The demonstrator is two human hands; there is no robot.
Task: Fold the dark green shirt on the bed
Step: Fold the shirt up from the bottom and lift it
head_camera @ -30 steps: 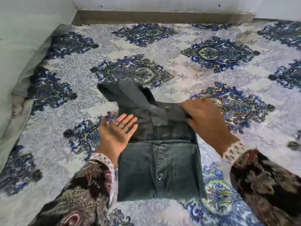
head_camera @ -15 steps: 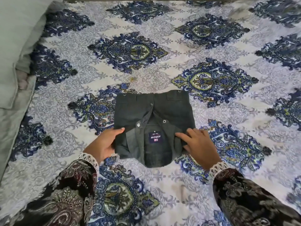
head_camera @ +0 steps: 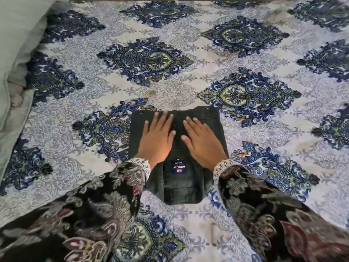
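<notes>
Both hands have moved from the edges of the dark green shirt [head_camera: 175, 182] onto its top, left hand [head_camera: 157, 138] and right hand [head_camera: 203, 142] pressing flat, fingers straight, gripping nothing, so the fold on the bed [head_camera: 170, 87] looks essentially done.

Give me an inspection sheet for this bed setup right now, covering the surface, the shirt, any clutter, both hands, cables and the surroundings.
Surface: bedsheet with a blue and green medallion print, spread over the bed.
Job's things: dark green shirt lies folded into a compact packet, neck label reading ARROW facing up at the near side.
Clutter: nothing seen on the sheet apart from the shirt.
Grippers: left hand and right hand lie flat side by side on the shirt, fingers straight, pressing it down.
Cables: nothing seen.
Surroundings: pale grey-green pillow along the left edge; patterned dark sleeves with lace cuffs cover both forearms.
</notes>
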